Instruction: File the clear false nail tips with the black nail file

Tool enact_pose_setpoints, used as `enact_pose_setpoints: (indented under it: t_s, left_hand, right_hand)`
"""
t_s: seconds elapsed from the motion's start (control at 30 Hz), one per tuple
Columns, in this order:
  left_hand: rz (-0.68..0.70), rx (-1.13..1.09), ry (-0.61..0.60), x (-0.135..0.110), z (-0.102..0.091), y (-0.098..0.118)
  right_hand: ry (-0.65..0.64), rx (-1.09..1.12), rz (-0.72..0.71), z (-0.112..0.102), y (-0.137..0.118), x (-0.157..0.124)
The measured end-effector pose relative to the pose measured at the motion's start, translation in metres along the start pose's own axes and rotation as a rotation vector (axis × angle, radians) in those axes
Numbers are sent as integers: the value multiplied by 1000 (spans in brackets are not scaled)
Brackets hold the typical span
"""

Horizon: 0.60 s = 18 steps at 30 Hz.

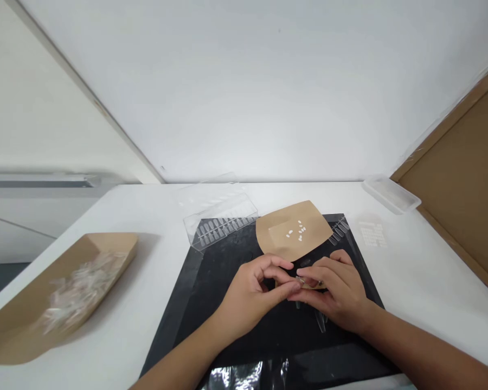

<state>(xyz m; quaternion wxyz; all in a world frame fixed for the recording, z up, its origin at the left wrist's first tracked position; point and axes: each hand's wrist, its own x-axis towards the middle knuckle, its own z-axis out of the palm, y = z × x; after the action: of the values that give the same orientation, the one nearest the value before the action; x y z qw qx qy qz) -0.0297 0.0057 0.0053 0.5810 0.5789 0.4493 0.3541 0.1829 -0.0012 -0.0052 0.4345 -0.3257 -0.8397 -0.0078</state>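
Black mat [199,287], tiny translucent piece [301,280]

White table [431,309] on my feed — black mat [195,295] central, brown tray [20,325] at nine o'clock, clear case [215,210] overlapping mat at eleven, translucent tray [390,194] at two.

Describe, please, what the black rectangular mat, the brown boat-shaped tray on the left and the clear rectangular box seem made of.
Black rectangular mat: perhaps plastic or rubber; semi-gloss, with bright reflections near its front.
Brown boat-shaped tray: probably paperboard; matte, thin-walled.
Clear rectangular box: likely hard plastic; glossy, see-through, sharp-edged.
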Motion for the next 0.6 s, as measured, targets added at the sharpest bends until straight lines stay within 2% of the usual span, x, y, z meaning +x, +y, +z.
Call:
enact_pose_setpoints:
  t_s: [0.17, 0.33, 0.53, 0.6]
  left_hand:
    - [12, -28, 12, 0, 0, 1]
    - [40, -17, 6, -2, -1, -2]
    - [264, 455, -47, -1, -22, 6]
    - [281, 550, -77, 0, -29, 8]
  right_hand:
    - [5, 10, -6, 1, -2, 2]
    - [-39, 71, 54, 1, -2, 0]
    - [-74, 133, 92, 1, 5, -2]
    - [-84, 139, 124, 0, 7, -3]
